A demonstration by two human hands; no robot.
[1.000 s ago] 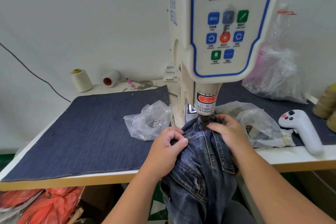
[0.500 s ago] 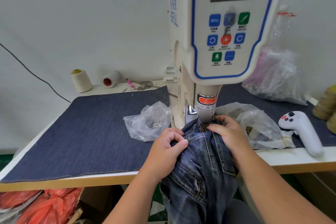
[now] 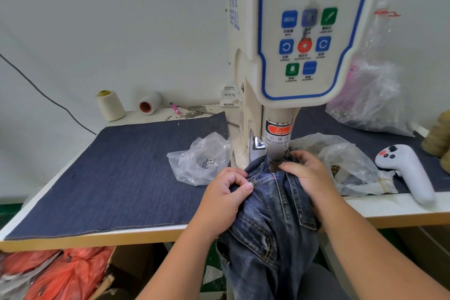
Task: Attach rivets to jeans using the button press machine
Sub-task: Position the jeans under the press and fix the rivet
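Dark blue jeans (image 3: 270, 221) hang over the table's front edge, their waist pushed under the head of the white button press machine (image 3: 302, 56). The machine's punch (image 3: 276, 156) is down on the denim and blurred. My left hand (image 3: 224, 192) pinches a fold of the waistband on the left of the punch. On the right my right hand (image 3: 304, 173) grips the denim close beside the punch. A small metal rivet (image 3: 254, 181) shows in the waistband near my left thumb.
A clear bag of small metal parts (image 3: 202, 161) lies left of the machine, another bag (image 3: 341, 165) to the right. A white handheld controller (image 3: 409, 170) rests at the right edge. Denim cloth (image 3: 121, 173) covers the table. Thread cones (image 3: 110, 105) stand at the back.
The machine's punch has come down onto the jeans. Both hands have kept their hold on the denim and barely moved.
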